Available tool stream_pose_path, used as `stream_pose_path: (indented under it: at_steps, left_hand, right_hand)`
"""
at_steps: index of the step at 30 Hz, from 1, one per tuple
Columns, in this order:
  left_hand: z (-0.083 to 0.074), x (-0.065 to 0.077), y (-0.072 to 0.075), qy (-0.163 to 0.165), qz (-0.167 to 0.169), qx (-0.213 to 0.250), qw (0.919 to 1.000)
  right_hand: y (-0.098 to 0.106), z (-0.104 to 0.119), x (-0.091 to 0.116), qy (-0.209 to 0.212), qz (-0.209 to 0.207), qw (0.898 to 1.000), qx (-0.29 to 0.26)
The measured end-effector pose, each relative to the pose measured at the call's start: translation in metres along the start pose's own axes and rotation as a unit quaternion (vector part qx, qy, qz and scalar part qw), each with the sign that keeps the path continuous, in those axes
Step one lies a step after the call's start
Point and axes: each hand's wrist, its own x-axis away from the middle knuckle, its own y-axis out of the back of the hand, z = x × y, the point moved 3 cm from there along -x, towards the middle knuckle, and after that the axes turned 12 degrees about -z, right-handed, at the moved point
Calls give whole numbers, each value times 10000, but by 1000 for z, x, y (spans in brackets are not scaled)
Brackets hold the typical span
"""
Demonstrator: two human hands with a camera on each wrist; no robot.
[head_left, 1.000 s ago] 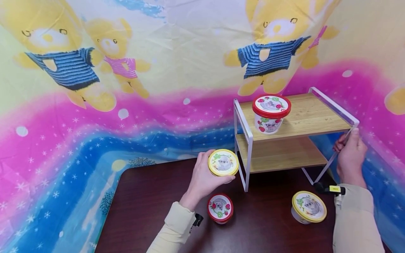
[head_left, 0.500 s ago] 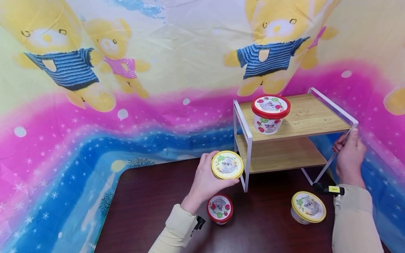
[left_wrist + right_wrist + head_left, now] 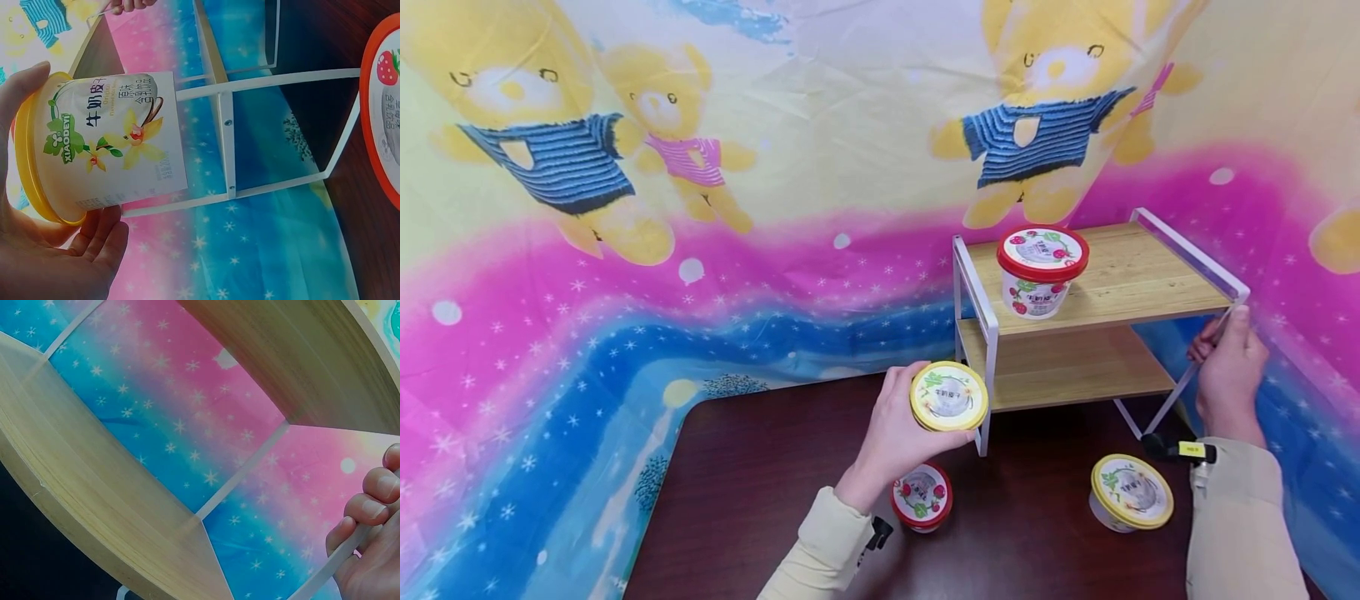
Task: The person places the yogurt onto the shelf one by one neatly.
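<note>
The left hand (image 3: pixel 891 429) gripped a yellow tub (image 3: pixel 949 396) aloft beside the rack (image 3: pixel 1150 279); contact was hard to judge. From that tub, the right hand (image 3: pixel 1234 371) clasped the rack at three o'clock, an upper red tub (image 3: pixel 1041 271) stood at one, a lower red tub (image 3: pixel 922 496) just past six, a second yellow tub (image 3: pixel 1131 492) at four.

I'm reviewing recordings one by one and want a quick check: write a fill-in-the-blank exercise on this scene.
The left hand holds a tub whose lid rim is coloured ____.
The rack frame gripped by the right hand is coloured ____.
Of the two shelves, a red-lidded tub stands on the ____ one.
The green emblem on the held tub reads ____.

Answers: yellow; white; upper; XIAODEYI.
</note>
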Motion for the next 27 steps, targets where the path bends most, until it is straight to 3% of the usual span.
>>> stream_pose_path:
  at_steps: [10,21,27]
  left_hand:
    - [-4,3,-6,115,130,27,9998]
    - [-8,4,-12,-164,128,95,9997]
    - [-9,5,-16,-155,161,65,9997]
  right_hand:
    - [-1,1,0,-8,-34,10000,28]
    - [1,0,1,59,33,9999,123]
    - [1,-1,0,125,53,9999,60]
